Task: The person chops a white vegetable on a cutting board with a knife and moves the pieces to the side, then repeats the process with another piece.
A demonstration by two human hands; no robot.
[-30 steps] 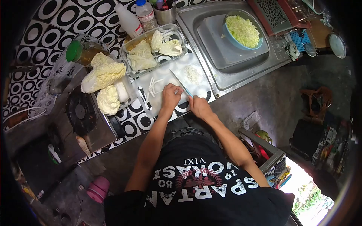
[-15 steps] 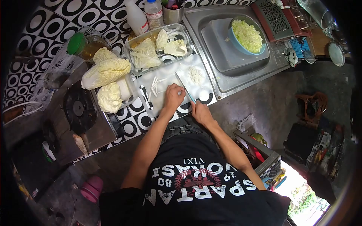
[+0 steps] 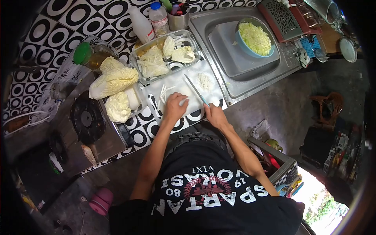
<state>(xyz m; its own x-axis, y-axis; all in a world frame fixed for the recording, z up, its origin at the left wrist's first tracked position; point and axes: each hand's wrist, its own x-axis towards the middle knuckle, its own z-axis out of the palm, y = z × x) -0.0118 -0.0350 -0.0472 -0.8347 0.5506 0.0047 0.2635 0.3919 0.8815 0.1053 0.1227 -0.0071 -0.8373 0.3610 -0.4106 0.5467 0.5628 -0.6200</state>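
Observation:
My right hand (image 3: 215, 115) is closed around the blue handle of a knife (image 3: 192, 83), whose blade lies over a pale cutting board (image 3: 156, 87). Left of the blade, my left hand (image 3: 176, 105) has its fingers curled, with a small white vegetable piece (image 3: 183, 102) at the fingertips. Thin white vegetable strips (image 3: 165, 92) lie just beyond that hand. On the blade's other side sits a small heap of finely chopped white bits (image 3: 203, 81).
Behind the board is a clear container (image 3: 135, 58) with cabbage leaves. Napa cabbages (image 3: 113, 83) stand at left beside a stove burner (image 3: 87, 118). A blue bowl (image 3: 244, 46) of shredded cabbage sits over the steel sink (image 3: 235, 93). Bottles (image 3: 159, 20) line the back.
My left hand has drawn away from the knife, leftward towards the white strips. The knife and my right hand have shifted slightly right, and the view has moved a little.

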